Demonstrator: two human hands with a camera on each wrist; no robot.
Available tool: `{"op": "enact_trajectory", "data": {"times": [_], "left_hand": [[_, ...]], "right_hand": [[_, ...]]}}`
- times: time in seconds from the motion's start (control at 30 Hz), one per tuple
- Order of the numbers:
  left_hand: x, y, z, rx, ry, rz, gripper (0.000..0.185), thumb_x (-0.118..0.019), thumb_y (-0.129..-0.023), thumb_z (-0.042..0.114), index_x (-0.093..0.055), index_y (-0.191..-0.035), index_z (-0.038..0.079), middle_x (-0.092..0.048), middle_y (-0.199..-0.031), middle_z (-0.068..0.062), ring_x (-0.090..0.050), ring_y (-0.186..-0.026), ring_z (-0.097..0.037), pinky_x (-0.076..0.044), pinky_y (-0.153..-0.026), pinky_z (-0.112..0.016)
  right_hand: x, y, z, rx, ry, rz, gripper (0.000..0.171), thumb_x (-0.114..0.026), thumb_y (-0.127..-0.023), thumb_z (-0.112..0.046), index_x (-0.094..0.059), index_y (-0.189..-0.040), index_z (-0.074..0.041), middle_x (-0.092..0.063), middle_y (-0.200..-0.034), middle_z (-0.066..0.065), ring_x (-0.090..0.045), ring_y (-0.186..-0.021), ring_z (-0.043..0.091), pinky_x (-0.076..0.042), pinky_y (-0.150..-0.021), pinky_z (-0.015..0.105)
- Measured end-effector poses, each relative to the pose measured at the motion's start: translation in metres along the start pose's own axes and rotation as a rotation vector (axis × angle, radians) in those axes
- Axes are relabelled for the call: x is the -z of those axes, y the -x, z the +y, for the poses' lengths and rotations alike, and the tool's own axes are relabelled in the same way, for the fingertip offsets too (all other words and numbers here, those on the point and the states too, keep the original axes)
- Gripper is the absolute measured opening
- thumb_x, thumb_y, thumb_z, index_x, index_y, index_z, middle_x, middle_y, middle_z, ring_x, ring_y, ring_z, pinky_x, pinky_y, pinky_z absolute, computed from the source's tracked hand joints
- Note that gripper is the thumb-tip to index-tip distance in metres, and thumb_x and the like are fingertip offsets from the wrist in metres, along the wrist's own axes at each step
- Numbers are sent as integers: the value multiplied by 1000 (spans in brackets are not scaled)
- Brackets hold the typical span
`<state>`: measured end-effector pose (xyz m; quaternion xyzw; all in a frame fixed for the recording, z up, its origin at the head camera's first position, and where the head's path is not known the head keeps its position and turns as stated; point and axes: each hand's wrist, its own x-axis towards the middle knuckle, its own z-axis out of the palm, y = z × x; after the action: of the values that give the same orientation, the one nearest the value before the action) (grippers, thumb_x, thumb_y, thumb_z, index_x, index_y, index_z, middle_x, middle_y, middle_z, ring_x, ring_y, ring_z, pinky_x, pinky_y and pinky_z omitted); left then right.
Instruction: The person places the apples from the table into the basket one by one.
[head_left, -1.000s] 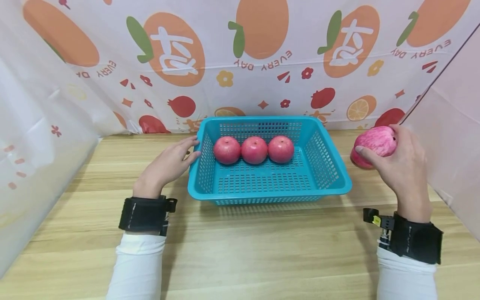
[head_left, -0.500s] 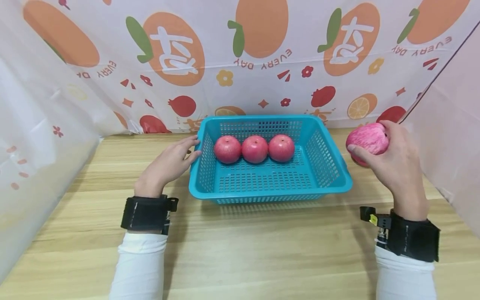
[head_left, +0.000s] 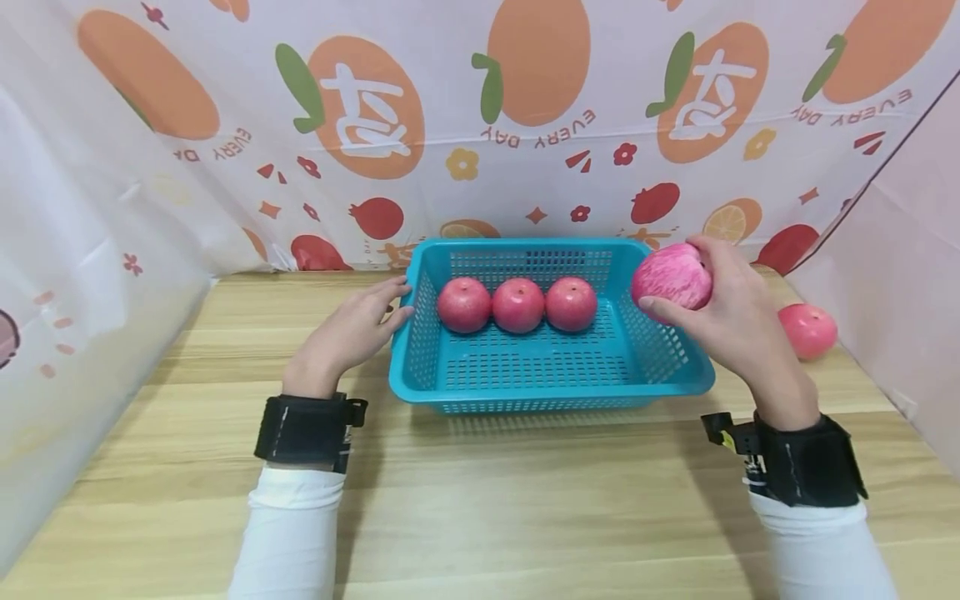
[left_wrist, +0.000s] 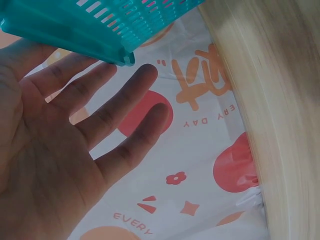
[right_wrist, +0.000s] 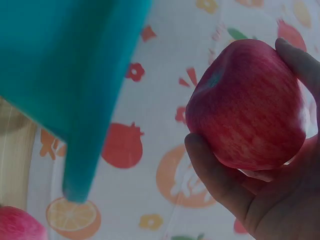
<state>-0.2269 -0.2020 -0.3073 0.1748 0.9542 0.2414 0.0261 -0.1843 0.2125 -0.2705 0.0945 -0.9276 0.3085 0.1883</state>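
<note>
In the head view, my right hand (head_left: 738,308) grips a streaked pink-red apple (head_left: 673,277) and holds it over the right end of the blue plastic basket (head_left: 551,398). The right wrist view shows this apple (right_wrist: 250,107) between thumb and fingers, apart from the basket's rim (right_wrist: 92,135). My left hand (head_left: 348,337) touches the basket's left rim with its fingers nearly straight, and the left wrist view shows the spread fingers (left_wrist: 122,110) by the rim. A row of 3 apples (head_left: 518,305) lies along the back of the basket.
Another red apple (head_left: 808,331) lies on the wooden table (head_left: 555,492) to the right, behind my right wrist. A white fruit-printed sheet (head_left: 442,108) hangs behind the basket, and pale sheets stand at both sides.
My right hand has lifted the apple and carried it left, from beside the basket to over its right end. The apple on the table is now uncovered. The left hand stays at the rim.
</note>
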Motion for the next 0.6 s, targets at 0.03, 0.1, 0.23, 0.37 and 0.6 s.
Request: {"op": "enact_trajectory", "data": {"times": [0.03,0.1,0.23,0.37,0.6], "left_hand": [[0,0,0,0,3,1,53,-56,-105,18,-42,-150,-7,-33,-159,-26,-48,-133,-48,-45,-102,-59],[0,0,0,3,10,2,53,-56,-105,18,-42,-150,-7,-33,-159,-26,-47,-133,-48,-45,-102,-59],[0,-1,2,6,10,-1,53,-56,-105,19,-42,-150,-6,-33,-159,-25,-47,-133,-48,-44,-102,-59],[0,-1,2,8,9,-4,54,-56,-105,19,-41,-151,-6,-33,-159,-25,-46,-135,-48,-44,-102,-59],[0,0,1,9,11,-4,54,-55,-106,19,-41,-151,-6,-33,-159,-25,-46,-135,-48,-43,-103,-59]], "right_hand": [[-1,-2,-1,14,10,-16,85,-86,-81,-32,-42,-148,-2,-50,-136,22,-49,-119,43,-52,-80,68],[-2,-4,-4,44,27,-38,83,-86,-81,-32,-43,-146,-1,-51,-135,22,-49,-119,42,-53,-80,67],[-1,-4,-7,78,41,-49,81,-85,-82,-29,-44,-145,0,-51,-135,22,-49,-119,42,-53,-80,67],[-2,-5,-8,83,41,-73,82,-85,-82,-30,-43,-146,-1,-50,-136,21,-49,-119,43,-53,-80,67],[-6,-10,-11,123,46,-133,82,-85,-82,-33,-43,-145,-3,-49,-136,19,-50,-118,40,-55,-78,64]]}}
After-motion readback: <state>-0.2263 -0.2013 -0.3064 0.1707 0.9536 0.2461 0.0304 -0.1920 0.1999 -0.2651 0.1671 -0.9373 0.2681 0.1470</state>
